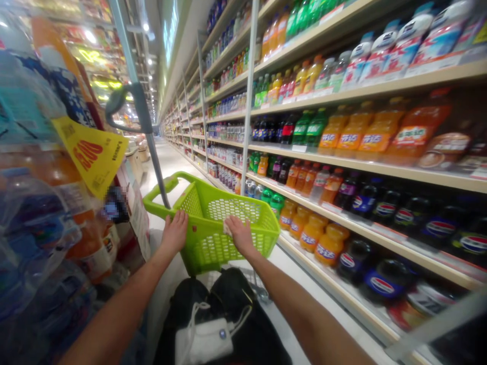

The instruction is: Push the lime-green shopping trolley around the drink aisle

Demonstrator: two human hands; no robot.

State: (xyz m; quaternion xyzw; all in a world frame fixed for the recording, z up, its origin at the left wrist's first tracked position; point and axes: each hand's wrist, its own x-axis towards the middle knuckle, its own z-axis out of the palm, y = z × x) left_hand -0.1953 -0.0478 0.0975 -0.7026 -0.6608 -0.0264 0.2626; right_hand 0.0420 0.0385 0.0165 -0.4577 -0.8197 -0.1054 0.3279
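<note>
Both my hands clasp the near rim of the green basket (213, 241) — left hand (175, 232) at its left corner, right hand (239, 232) toward the middle, something white under its fingers. The basket sits just ahead of the grip, its grey pole (155, 167) rising beyond my left hand, bottle shelves (361, 166) along the right.

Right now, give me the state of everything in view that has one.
green basket: upright, nothing visible inside.
grey pull handle: raised.
left hand: gripping the basket's near rim.
right hand: on the near rim, grip unclear.
drink shelves: stocked, bottles upright.
</note>
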